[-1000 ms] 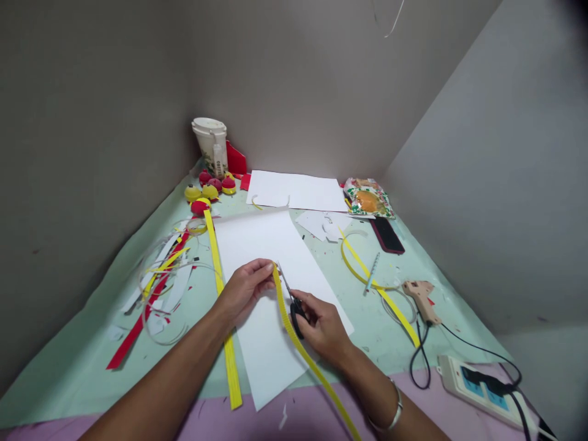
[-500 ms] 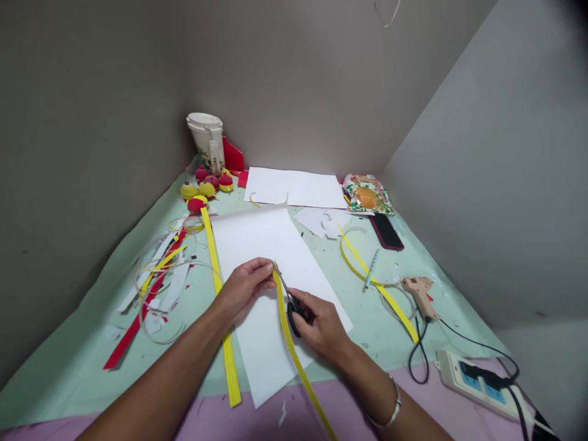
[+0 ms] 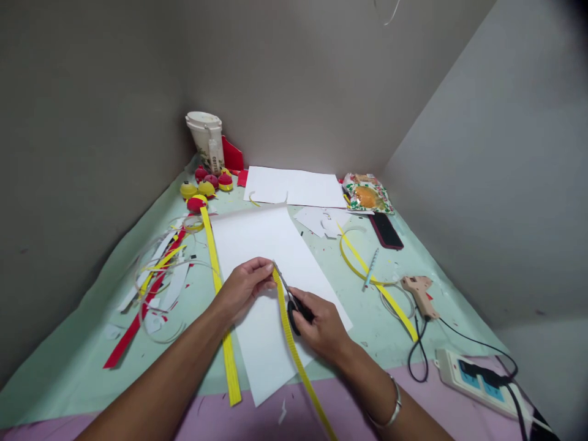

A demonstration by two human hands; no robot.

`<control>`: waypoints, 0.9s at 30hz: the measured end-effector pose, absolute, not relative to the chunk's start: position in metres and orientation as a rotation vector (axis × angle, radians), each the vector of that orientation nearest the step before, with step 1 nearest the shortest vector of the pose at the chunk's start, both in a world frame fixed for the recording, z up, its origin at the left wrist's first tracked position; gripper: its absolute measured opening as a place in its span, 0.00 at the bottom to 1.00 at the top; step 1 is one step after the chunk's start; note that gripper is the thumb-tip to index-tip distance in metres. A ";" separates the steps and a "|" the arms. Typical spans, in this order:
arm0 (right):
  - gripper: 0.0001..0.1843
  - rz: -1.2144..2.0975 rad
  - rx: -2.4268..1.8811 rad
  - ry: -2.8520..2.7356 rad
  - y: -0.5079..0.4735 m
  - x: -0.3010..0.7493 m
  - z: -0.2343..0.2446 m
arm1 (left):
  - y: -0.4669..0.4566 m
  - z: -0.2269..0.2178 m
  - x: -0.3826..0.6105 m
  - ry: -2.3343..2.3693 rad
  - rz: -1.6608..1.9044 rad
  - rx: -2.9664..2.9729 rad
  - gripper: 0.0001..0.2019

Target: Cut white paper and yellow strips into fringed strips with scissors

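Observation:
Between the fingertips of my left hand (image 3: 250,285) is the upper end of a narrow yellow strip (image 3: 290,343), which hangs down toward the near table edge. One edge of this strip looks finely notched. My right hand (image 3: 324,324) grips black-handled scissors (image 3: 293,306), their blades pointing up and left at the strip's end, close to my left fingertips. Beneath both hands lies a large white paper sheet (image 3: 264,236), its far edge curling up. Left of it, a longer flat yellow strip (image 3: 232,373) passes partly under my left forearm.
Left are paper scraps, clear loops and a red strip (image 3: 124,343). Red and yellow balls (image 3: 197,204) sit by a white tub (image 3: 204,138). At right are a phone (image 3: 386,231), a pen (image 3: 371,269), a corded glue gun (image 3: 418,294) and a power strip (image 3: 478,383).
Almost nothing differs. Both hands, the scissors and the yellow strip keep nearly the same position; the whole view has shifted very slightly.

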State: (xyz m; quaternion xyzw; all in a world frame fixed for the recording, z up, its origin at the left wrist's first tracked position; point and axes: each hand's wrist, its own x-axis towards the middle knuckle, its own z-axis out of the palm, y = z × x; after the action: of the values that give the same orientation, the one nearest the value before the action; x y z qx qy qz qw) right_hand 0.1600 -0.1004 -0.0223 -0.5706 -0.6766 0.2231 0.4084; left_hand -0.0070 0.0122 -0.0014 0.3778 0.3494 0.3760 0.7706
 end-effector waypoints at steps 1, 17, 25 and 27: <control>0.26 0.559 -1.442 -1.711 -0.100 0.160 -0.022 | 0.012 -0.001 -0.007 0.757 0.814 0.821 0.09; 0.26 0.577 -1.457 -1.703 -0.100 0.159 -0.017 | 0.010 0.002 -0.006 0.757 0.792 0.866 0.09; 0.26 0.519 -1.468 -1.740 -0.101 0.159 -0.018 | 0.010 0.000 -0.006 0.756 0.806 0.866 0.09; 0.25 0.517 -1.473 -1.738 -0.101 0.159 -0.018 | 0.011 -0.001 -0.006 0.754 0.801 0.870 0.09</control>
State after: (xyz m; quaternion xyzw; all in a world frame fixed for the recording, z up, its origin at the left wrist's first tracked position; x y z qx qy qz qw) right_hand 0.1591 -0.1010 -0.0178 -0.5802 -0.6843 0.2034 0.3920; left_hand -0.0062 0.0108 -0.0005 0.4003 0.3469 0.3687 0.7638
